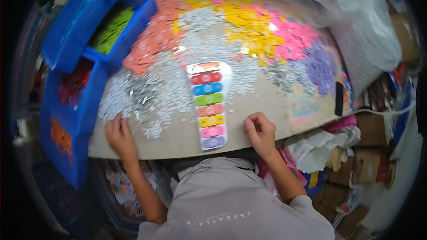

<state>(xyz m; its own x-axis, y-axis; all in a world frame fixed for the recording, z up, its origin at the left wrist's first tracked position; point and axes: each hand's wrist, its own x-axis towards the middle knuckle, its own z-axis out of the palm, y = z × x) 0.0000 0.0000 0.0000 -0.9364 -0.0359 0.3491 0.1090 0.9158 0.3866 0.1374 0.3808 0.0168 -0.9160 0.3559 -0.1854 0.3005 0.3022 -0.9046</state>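
A white strip board (227, 80) lies at the middle of the table, with a column of coloured bars (209, 110) on it: orange, red, blue, green, coral, yellow, pink and purple. Neither hand touches it. My left hand (119, 137) rests at the near left, its fingertips slightly apart at the edge of a heap of small white pieces (116, 95). To the right of the board, my right hand (262, 134) is curled over the table, thumb against the bent fingers. Whatever it may hold is too small to see.
Heaps of coral (158, 35), yellow (253, 29), pink (293, 40) and purple pieces (320, 66) spread across the far side. Shiny silver pieces (141, 93) lie among the white ones. Blue bins (100, 69) stand at the left. A black bar-shaped object (339, 98) lies at the right edge.
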